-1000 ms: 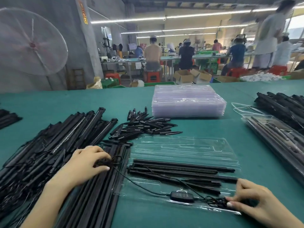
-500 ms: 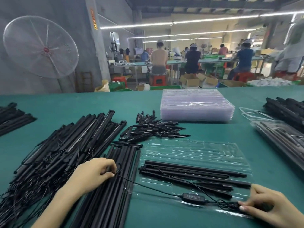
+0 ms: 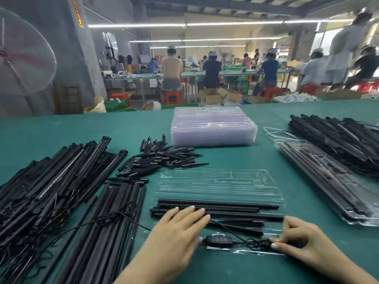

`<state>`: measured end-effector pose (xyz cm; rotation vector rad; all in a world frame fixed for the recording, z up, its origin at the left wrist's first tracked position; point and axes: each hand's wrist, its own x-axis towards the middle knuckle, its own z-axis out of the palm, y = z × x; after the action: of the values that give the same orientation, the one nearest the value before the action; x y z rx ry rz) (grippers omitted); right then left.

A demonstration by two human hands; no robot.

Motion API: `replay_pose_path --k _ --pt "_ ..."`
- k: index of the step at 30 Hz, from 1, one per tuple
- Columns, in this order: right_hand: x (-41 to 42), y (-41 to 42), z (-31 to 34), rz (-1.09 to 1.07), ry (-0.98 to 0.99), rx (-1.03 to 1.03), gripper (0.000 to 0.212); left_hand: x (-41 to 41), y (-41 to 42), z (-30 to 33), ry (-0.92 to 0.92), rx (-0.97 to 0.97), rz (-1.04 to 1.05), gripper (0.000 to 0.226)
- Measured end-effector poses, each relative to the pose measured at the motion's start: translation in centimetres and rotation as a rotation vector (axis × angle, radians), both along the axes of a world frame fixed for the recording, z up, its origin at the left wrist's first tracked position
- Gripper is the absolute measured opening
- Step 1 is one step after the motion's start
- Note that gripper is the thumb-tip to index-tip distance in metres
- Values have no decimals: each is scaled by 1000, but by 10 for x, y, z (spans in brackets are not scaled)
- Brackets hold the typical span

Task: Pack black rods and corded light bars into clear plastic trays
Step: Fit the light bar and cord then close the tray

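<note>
While the left hand (image 3: 180, 228) lies flat, grip released, on the black rods (image 3: 235, 210), we note the clear tray (image 3: 221, 181) beneath. The right hand (image 3: 297, 244) pinches the bundled cord (image 3: 258, 241).

left hand (image 3: 180, 228): flat, fingers straight | right hand (image 3: 299, 242): fingers curled, pinching

Bare forearms, sleeveless hands (image 3: 180, 228), unpainted nails

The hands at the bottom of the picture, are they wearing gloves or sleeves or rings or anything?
No. Both the left hand and the right hand are bare, with no gloves, and no rings show. Both forearms are uncovered as far as the picture's bottom edge, so no sleeves, watch or bracelet can be seen. The fingernails are short and look pale and plain, without bright polish.
</note>
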<state>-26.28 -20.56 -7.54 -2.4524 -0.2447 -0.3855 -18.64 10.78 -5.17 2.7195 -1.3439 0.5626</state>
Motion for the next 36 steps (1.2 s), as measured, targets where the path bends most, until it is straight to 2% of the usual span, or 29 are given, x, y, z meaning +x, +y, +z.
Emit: replay_pose_path --k 3,6,11,15,19,21,24,28,32,36 --pt "0 0 -1 12 -9 13 17 -11 -39 -11 108 111 -42 42" --pt "2 -2 -3 16 -32 60 18 -11 -53 -15 125 158 -20 37" --pt "2 -4 -9 3 -82 62 18 -7 -55 -23 257 1 -60 41" --pt "2 -3 -13 5 -129 27 14 19 -55 -27 336 -296 -112 31" --pt "2 -3 -16 12 -153 35 13 41 -62 -14 466 -258 -14 15" --pt "3 -4 -17 20 -160 43 13 44 -65 -12 455 -181 -23 12" --pt "3 -4 -19 23 -179 49 14 47 -69 -13 413 -151 -7 20" --pt "1 -2 -19 -40 -244 71 19 45 -72 -17 375 -245 36 24" --pt "4 2 -18 -209 -321 221 26 42 -79 -22 348 -331 60 16" --pt "9 11 -16 -341 -264 270 42 45 -85 -29 322 -363 107 13"
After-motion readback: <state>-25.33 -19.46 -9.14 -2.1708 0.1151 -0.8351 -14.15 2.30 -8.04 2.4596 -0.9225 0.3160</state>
